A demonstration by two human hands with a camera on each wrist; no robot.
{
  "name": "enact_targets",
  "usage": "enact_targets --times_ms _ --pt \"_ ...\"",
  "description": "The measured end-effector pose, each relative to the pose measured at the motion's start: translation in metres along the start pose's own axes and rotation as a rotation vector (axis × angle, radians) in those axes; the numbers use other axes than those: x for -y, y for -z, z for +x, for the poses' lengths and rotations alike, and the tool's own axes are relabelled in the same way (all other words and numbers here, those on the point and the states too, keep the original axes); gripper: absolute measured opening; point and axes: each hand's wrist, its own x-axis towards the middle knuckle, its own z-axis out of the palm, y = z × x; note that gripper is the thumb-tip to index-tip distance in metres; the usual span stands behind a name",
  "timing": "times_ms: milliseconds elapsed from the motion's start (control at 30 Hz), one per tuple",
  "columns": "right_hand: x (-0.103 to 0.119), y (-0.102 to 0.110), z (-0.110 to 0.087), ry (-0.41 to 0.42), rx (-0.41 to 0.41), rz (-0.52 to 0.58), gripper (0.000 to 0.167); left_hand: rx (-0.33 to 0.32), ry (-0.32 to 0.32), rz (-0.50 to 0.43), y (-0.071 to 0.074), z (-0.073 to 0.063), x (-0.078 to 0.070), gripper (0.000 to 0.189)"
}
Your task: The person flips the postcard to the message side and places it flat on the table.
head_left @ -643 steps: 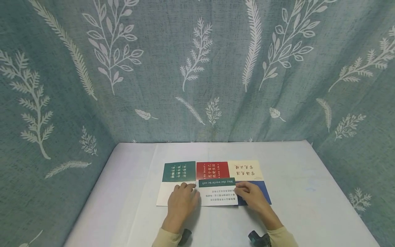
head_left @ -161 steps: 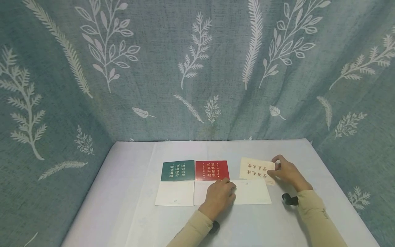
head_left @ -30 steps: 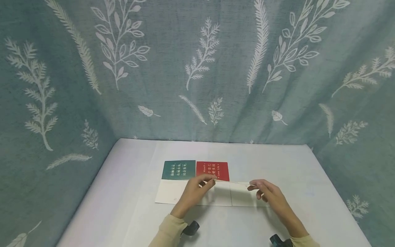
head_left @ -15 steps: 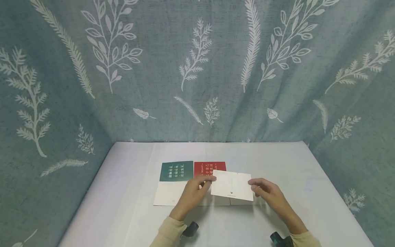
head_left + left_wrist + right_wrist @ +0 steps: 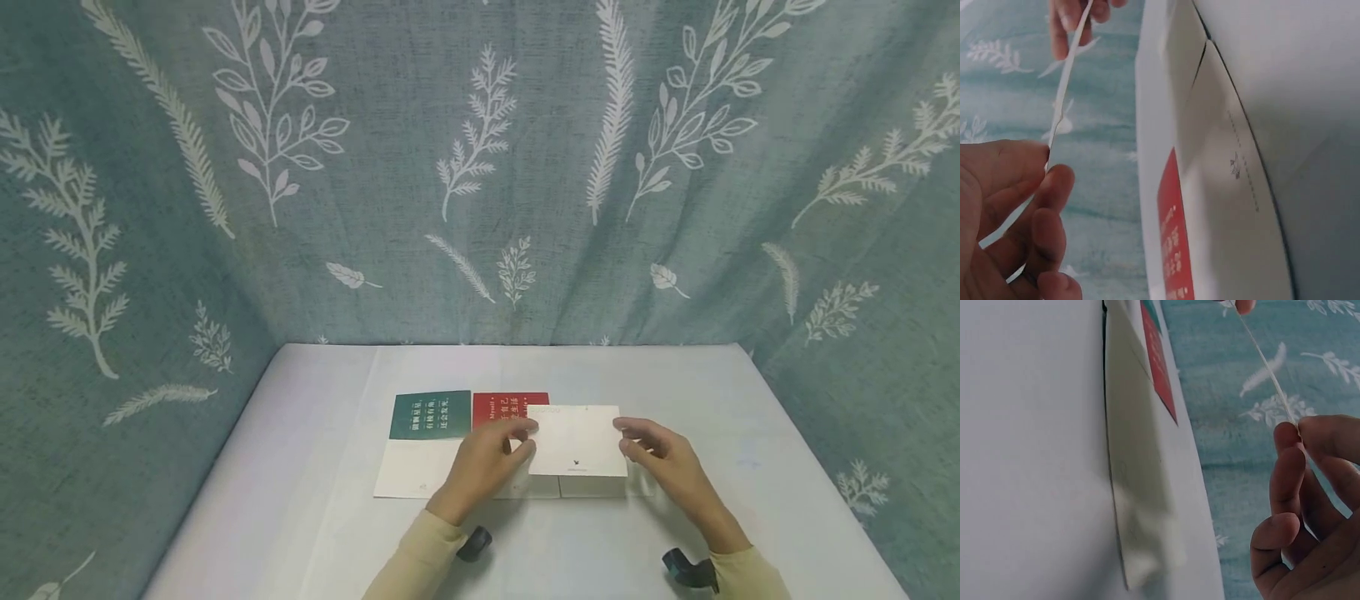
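Note:
Between my two hands, above the table, hangs a cream card (image 5: 576,437), its nearly blank back towards the head camera with a small mark near the lower edge. My left hand (image 5: 483,462) pinches the card's left edge between thumb and fingers. On the opposite edge, my right hand (image 5: 667,465) pinches it the same way. Both wrist views show the card edge-on as a thin strip. Beneath it lies a front row of pale, blank-side-up cards (image 5: 416,468), partly covered by the held card and my hands. Behind them are a green card (image 5: 430,415) and a red card (image 5: 495,407) with white lettering.
A white-covered table (image 5: 337,417) carries the cards. A teal curtain with white leaf prints (image 5: 390,167) hangs behind and at both sides. Dark wrist cameras (image 5: 474,544) sit under the sleeves.
Earlier the cream card lay lettered side up at the back right. It has been lifted and turned to its blank back, tilting from edge-on to level. Front-row cards were also turned.

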Motion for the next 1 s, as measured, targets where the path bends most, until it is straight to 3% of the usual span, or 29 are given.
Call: enact_targets --times_ms 267,467,700,1000 --pt "-0.005 0.014 0.017 -0.020 -0.012 -0.056 0.035 -0.058 -0.071 0.125 -0.016 0.025 0.001 0.024" --pt "-0.012 0.022 0.029 -0.017 -0.031 -0.122 0.036 -0.026 -0.052 0.169 -0.025 0.041 -0.003 0.022" --pt "-0.022 0.031 0.040 -0.046 -0.048 -0.220 0.035 0.031 -0.087 0.223 -0.033 0.064 -0.004 0.023" --pt "-0.042 0.034 0.051 -0.123 -0.005 -0.202 0.045 0.078 -0.065 0.319 -0.047 0.085 -0.007 0.026"
